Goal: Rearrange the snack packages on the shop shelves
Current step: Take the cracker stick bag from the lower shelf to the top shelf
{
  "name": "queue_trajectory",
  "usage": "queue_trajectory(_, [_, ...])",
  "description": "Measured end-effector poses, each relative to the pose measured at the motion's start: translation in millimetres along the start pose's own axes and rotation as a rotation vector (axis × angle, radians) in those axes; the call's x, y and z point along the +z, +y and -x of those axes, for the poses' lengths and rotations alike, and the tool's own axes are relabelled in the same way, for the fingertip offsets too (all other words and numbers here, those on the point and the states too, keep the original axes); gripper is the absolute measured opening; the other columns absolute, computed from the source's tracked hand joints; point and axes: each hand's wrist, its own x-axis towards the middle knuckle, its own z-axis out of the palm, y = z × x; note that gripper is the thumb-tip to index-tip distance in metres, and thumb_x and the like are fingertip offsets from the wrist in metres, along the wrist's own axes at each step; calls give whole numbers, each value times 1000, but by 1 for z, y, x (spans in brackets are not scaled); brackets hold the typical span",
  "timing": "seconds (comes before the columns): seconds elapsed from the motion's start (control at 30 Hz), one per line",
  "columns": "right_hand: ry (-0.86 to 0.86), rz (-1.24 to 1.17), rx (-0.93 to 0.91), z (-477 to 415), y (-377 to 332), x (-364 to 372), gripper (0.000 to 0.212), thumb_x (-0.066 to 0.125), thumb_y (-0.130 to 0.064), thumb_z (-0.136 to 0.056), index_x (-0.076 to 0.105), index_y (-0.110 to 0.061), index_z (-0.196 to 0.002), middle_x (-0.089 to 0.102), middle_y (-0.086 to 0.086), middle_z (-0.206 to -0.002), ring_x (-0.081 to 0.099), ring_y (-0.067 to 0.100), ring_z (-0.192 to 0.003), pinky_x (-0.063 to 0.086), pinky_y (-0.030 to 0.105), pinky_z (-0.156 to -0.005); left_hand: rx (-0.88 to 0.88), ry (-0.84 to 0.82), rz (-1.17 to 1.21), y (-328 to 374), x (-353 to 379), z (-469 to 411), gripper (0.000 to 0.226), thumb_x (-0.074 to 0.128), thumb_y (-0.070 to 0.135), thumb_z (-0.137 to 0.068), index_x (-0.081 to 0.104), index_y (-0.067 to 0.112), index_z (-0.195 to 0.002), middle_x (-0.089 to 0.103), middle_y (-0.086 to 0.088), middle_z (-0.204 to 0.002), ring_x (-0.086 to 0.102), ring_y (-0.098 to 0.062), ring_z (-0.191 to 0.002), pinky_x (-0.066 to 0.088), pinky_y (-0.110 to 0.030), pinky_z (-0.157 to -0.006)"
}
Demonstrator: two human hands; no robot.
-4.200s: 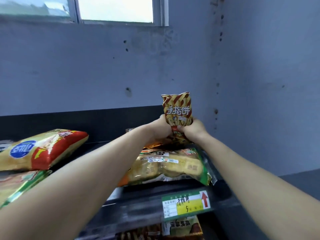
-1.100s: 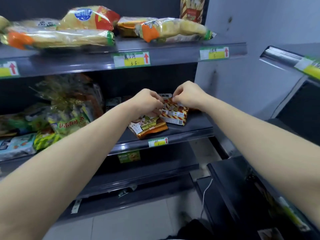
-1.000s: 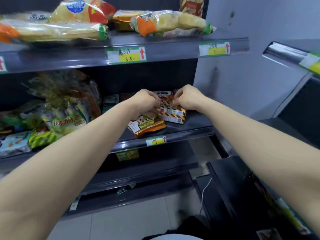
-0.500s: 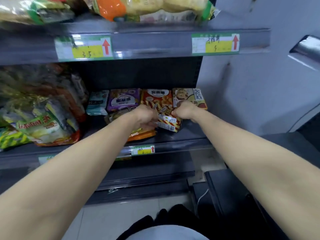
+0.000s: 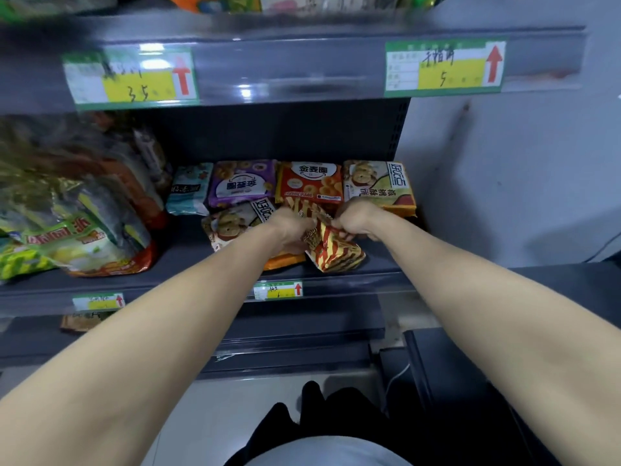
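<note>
Striped packet: a small glossy pouch [image 5: 332,250] with red, gold and dark brown slanting stripes, crumpled at its upper end
Packet's place: it lies tilted on the middle shelf [image 5: 201,284] near the front lip, right of centre, with its lower end on the shelf board
Left hand: the left hand [image 5: 290,230] has its fingers curled round the pouch's upper left side, holding it
Right hand: the right hand [image 5: 356,222] pinches the pouch's upper right edge with bent fingers
Packet and hands: the crumpled top sits between the two hands, and the body sticks out below them toward the viewer
Under the left hand: a flat cookie packet [image 5: 232,223] with an orange edge, touching the pouch
Back row, left to right: teal packet [image 5: 188,190], purple packet [image 5: 242,183], red packet [image 5: 311,183], cream-and-green packet [image 5: 379,186], side by side behind the hands
Far left: big blurred snack bags [image 5: 84,230] heaped on the same shelf
Shelving: dark grey metal, with green-and-yellow price tags [image 5: 131,79] bearing red arrows on the lips
Room: pale grey wall [image 5: 521,163] at the right, light floor [image 5: 218,415] below
</note>
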Motion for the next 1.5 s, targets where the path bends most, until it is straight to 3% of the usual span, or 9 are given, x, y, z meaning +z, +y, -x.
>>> queue_trajectory(0.13, [26,-108,56,-2,9,17,50,57,-30,-92,48,2,-130,59,16,-125,57,27,-112,47,36,-98,-17,-6,-2,-10,3,0,48,61,20,-90,44,2,-131,55,-19,-129,60,-32,-110,53,-36,-85])
queue_trajectory(0.37, [-18,-420,160,7,8,16,51,70,-22,-84,50,1,-126,65,11,-97,62,20,-79,51,30,-69,-38,-33,82,-16,3,7,50,60,18,-91,44,-1,-134,55,-19,-130,58,-32,-113,52,-34,-82])
queue_trajectory(0.5, [8,-472,127,20,2,20,56,73,-15,-81,48,1,-129,62,14,-117,61,20,-82,50,28,-64,-5,-7,183,-14,-1,21,41,58,14,-92,50,0,-130,59,-18,-126,61,-29,-109,53,-24,-51])
queue_trajectory(0.6, [40,-536,114,33,-2,22,53,71,-13,-82,47,0,-128,62,14,-118,62,23,-92,52,29,-68,51,-4,168,-14,-8,31,30,59,10,-90,57,1,-120,63,-16,-119,63,-24,-87,51,-23,-43])
queue_trajectory(0.8, [123,-660,99,70,-14,30,34,61,-9,-89,51,-2,-120,65,12,-98,66,25,-86,57,35,-71,158,-8,83,-19,-21,59,6,59,-4,-86,62,1,-86,67,-20,-96,66,-28,-78,57,-39,-67])
queue_trajectory(0.97, [218,-644,87,109,-18,45,25,57,-9,-91,56,-1,-115,67,12,-102,66,24,-89,56,39,-84,216,-20,124,-31,-28,88,18,59,-2,-87,60,8,-72,65,-8,-81,64,-23,-78,52,-27,-46])
queue_trajectory(1.17, [400,-584,18,160,-19,58,30,63,-16,-88,57,-6,-115,64,7,-110,63,23,-96,55,34,-82,325,19,74,-43,-29,120,1,65,6,-85,65,7,-85,67,-10,-93,66,-26,-85,56,-32,-62])
queue_trajectory(1.27, [559,-454,-29,182,-17,60,13,59,-23,-90,60,-11,-94,65,3,-93,62,21,-87,55,32,-71,390,10,44,-41,-29,137,11,65,8,-86,64,11,-75,67,-5,-83,65,-19,-75,56,-29,-60])
queue_trajectory(1.5, [927,-167,-70,232,-19,48,38,52,-42,-91,50,-15,-65,52,-2,-67,53,21,-67,38,29,-55,525,8,-22,-19,-22,179,12,65,17,-87,69,8,-93,70,-6,-94,68,-21,-82,59,-38,-75])
